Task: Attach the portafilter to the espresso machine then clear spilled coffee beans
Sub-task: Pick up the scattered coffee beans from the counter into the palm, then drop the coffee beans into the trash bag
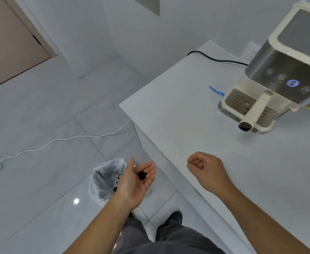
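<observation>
Coffee beans (141, 175) cupped in left hand (135, 182), palm up, fingers half open, above bin (103, 178) on floor. Palm to be tipped slowly over bin so no bean is dropped outside. Right hand (205, 171) loosely curled over counter (178, 116); pinched bean cannot be confirmed. Portafilter (254, 110) seated in espresso machine (286, 70), handle long axis pointed toward person, slightly left.

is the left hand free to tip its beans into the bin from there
Probably yes: the left hand is cupped open with beans in the palm, right beside the open bin, with nothing between them.
</observation>
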### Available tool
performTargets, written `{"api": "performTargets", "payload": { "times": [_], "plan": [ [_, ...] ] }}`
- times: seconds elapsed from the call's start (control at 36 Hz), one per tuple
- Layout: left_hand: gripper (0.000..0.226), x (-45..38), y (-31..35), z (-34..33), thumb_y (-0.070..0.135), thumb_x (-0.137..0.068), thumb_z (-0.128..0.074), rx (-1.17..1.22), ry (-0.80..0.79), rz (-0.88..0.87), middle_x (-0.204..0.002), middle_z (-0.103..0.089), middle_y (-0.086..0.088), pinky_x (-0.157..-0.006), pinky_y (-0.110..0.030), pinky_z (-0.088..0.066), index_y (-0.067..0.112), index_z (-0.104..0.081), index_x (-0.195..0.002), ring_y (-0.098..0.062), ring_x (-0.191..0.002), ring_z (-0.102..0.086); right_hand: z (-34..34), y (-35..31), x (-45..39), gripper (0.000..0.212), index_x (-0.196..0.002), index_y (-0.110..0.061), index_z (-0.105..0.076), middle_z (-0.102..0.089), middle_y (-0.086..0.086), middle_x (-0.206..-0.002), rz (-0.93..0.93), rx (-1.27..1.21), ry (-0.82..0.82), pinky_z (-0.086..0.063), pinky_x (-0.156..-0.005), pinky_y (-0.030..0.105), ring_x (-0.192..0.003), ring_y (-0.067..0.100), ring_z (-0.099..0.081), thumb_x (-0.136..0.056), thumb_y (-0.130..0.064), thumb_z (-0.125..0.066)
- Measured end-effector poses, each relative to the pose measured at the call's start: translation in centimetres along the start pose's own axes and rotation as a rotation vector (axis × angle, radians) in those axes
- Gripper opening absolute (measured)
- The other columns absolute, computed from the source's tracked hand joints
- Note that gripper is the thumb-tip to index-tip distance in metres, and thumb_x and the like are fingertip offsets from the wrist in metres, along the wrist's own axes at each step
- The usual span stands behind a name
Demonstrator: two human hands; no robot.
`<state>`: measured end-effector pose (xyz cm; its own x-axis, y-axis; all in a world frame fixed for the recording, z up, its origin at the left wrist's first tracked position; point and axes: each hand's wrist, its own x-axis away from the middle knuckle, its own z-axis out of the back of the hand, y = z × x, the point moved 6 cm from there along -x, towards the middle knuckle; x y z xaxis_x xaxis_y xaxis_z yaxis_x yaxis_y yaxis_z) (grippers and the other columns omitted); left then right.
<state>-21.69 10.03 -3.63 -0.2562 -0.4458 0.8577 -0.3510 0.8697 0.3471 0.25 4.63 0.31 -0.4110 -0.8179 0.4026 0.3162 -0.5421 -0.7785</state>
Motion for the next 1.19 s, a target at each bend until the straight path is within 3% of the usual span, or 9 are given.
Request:
{"api": "performTargets", "payload": {
  "times": [0.22,0.39,0.58,0.78,0.94,1.19],
  "plan": [
    [0.060,1.9,6.1,8.2,0.047,-0.100,-0.040,0.144,0.036,-0.065,-0.089,-0.069,-0.016,-0.061,-0.025,-0.061,-0.006,-0.067,-0.105,-0.021,-0.078,-0.065,-7.8,-5.9,-0.4,0.010,-0.084,-0.018,-0.071,-0.069,0.005,-0.075,0.053,0.036,-0.080,-0.052,-0.066,0.021,-0.063,0.012,-0.060,-0.084,-0.008,-0.067],
    [0.059,3.1,10.7,14.8,0.047,-0.101,-0.039,0.215,0.092,-0.116,-0.093,-0.068,-0.016,-0.061,-0.026,-0.060,-0.005,-0.068,-0.106,-0.022,-0.081,-0.065,-13.6,-9.5,-0.5,0.012,-0.085,-0.020,-0.072,-0.068,0.001,-0.075,0.073,0.094,-0.144,-0.051,-0.065,0.022,-0.065,0.013,-0.061,-0.084,-0.009,-0.066],
    [0.059,4.4,14.6,21.6,0.047,-0.101,-0.040,0.272,0.131,-0.161,-0.093,-0.068,-0.016,-0.072,-0.028,-0.060,-0.004,-0.069,-0.103,-0.023,-0.081,-0.065,-20.3,-13.0,-0.6,0.013,-0.079,-0.021,-0.070,-0.068,0.008,-0.071,0.105,0.132,-0.188,-0.057,-0.066,0.038,-0.060,0.017,-0.059,-0.082,-0.009,-0.068],
    [0.058,4.8,16.7,26.5,0.046,-0.101,-0.040,0.318,0.180,-0.165,-0.089,-0.068,-0.015,-0.065,-0.028,-0.061,-0.004,-0.069,-0.100,-0.022,-0.081,-0.065,-25.1,-15.9,-1.2,0.014,-0.081,-0.022,-0.071,-0.068,0.000,-0.072,0.129,0.145,-0.234,-0.052,-0.066,0.022,-0.062,0.013,-0.061,-0.082,-0.008,-0.067],
    [0.056,3.6,16.5,27.9,0.045,-0.101,-0.040,0.365,0.220,-0.152,-0.097,-0.067,-0.015,-0.082,-0.032,-0.054,-0.004,-0.068,-0.103,-0.023,-0.087,-0.064,-27.0,-16.9,-2.5,0.013,-0.080,-0.022,-0.070,-0.067,-0.001,-0.071,0.154,0.208,-0.287,-0.052,-0.063,0.018,-0.059,0.009,-0.059,-0.082,-0.009,-0.068],
    [0.057,2.3,15.2,26.7,0.046,-0.101,-0.040,0.449,0.295,-0.161,-0.098,-0.066,-0.016,-0.083,-0.032,-0.055,-0.004,-0.066,-0.110,-0.024,-0.088,-0.065,-28.0,-16.9,-5.8,0.015,-0.077,-0.024,-0.069,-0.067,-0.004,-0.071,0.183,0.273,-0.407,-0.057,-0.070,0.028,-0.062,0.010,-0.061,-0.082,-0.009,-0.068]
  ]
}}
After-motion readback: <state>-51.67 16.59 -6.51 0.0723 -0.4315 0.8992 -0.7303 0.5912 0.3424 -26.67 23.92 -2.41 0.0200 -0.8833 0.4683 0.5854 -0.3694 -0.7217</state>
